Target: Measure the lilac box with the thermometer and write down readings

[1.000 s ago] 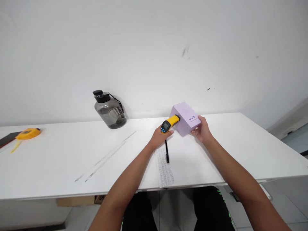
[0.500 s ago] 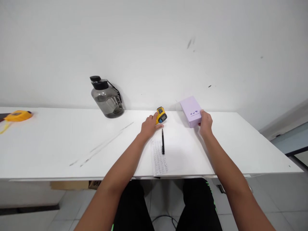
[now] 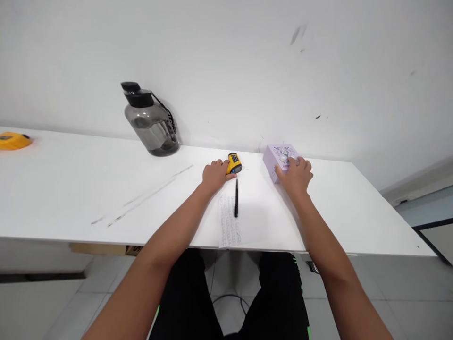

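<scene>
My left hand (image 3: 215,174) is closed round a yellow and black handheld meter (image 3: 234,164) with a small screen, on the white table. My fingers cover its left side. A lilac cardboard box (image 3: 269,163) stands to the right, near the wall, with a floral print on its upper face. My right hand (image 3: 295,175) grips it, the thumb on the near left and the fingers over the top and right side; they hide part of the print. Between my forearms a black pen (image 3: 236,200) lies on a sheet of paper (image 3: 230,226) with handwriting.
A dark transparent water jug (image 3: 152,123) with a black lid stands against the wall on the left. A yellow-orange tool (image 3: 14,140), partly cut off, lies at the table's far left. The white table (image 3: 141,189) ends at its front edge above my legs.
The lilac box has turned: its plain face with small dark marks gave way to the floral face. My right hand shifted from its right side to over its top. My left hand stays on the meter.
</scene>
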Demonstrator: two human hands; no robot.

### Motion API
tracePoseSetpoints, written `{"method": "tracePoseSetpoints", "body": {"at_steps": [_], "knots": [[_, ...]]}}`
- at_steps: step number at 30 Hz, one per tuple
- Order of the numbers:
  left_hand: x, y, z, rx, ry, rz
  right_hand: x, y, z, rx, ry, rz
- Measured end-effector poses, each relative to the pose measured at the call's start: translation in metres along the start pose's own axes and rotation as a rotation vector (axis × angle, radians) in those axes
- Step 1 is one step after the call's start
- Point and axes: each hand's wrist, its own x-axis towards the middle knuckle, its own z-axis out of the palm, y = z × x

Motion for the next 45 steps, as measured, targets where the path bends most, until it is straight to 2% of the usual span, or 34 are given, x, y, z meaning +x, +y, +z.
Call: {"method": "tracePoseSetpoints", "body": {"at_steps": [3,7,9,11,18,26,29,32,34,37,39,41,45], "knots": [[0.001,0.001,0.003,-0.018,0.024,-0.018,-0.014,-0.018,0.002,-0.031,0.043,-0.3],[0.001,0.001,0.006,-0.041,0.051,-0.02,-0.041,-0.045,0.013,-0.005,-0.119,-0.816],[0.001,0.001,0.006,-0.04,0.064,-0.022,-0.051,-0.055,0.017,-0.016,-0.178,-0.987],[0.001,0.001,0.007,-0.033,0.07,-0.021,-0.057,-0.062,0.022,-0.032,-0.171,-1.07],[-0.002,0.001,0.005,-0.032,0.055,-0.022,-0.061,-0.074,0.031,0.05,-0.114,-1.216],[-0.005,0.002,0.002,-0.055,0.055,-0.016,-0.064,-0.064,0.029,0.073,-0.209,-0.975],[-0.003,0.001,0.005,-0.051,0.06,-0.009,-0.065,-0.064,0.027,0.241,-0.202,-0.796],[-0.002,0.002,0.006,-0.032,0.066,-0.016,-0.068,-0.066,0.024,0.508,-0.228,-0.606],[-0.002,0.002,0.006,-0.021,0.065,-0.021,-0.071,-0.068,0.022,0.734,-0.321,-0.536],[-0.003,0.003,0.006,-0.008,0.074,-0.013,-0.073,-0.071,0.023,0.992,-0.56,-0.412],[-0.003,0.003,0.007,-0.006,0.089,-0.011,-0.073,-0.073,0.024,1.025,-0.705,-0.285],[-0.002,0.003,0.008,-0.009,0.095,-0.014,-0.072,-0.075,0.024,0.987,-0.781,-0.195],[-0.001,0.004,0.008,-0.02,0.077,-0.014,-0.071,-0.077,0.021,0.888,-0.789,-0.183]]}}
